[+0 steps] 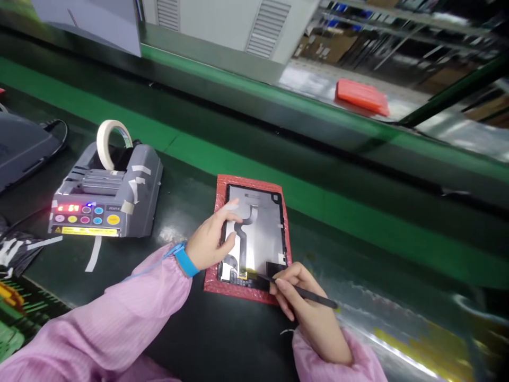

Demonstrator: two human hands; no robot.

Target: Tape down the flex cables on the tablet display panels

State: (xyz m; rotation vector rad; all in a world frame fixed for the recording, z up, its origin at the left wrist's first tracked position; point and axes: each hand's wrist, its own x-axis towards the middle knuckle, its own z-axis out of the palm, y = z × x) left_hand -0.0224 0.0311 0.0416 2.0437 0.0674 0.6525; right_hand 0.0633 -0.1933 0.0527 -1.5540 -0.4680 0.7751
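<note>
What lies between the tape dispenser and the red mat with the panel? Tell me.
In the head view, only bare dark belt surface lies between the tape dispenser and the red mat. The left hand reaches onto the panel nearer the camera.

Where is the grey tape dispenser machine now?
In the head view, the grey tape dispenser machine stands at left on the dark belt, beside the red-padded tablet panel.

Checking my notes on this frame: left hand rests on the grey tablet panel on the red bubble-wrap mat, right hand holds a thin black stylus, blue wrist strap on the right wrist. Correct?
Not quite: the blue wrist strap is on the left wrist, as the head view shows. The rest holds: left hand on the grey tablet panel on the red bubble-wrap mat, right hand holding the thin black stylus.
</note>
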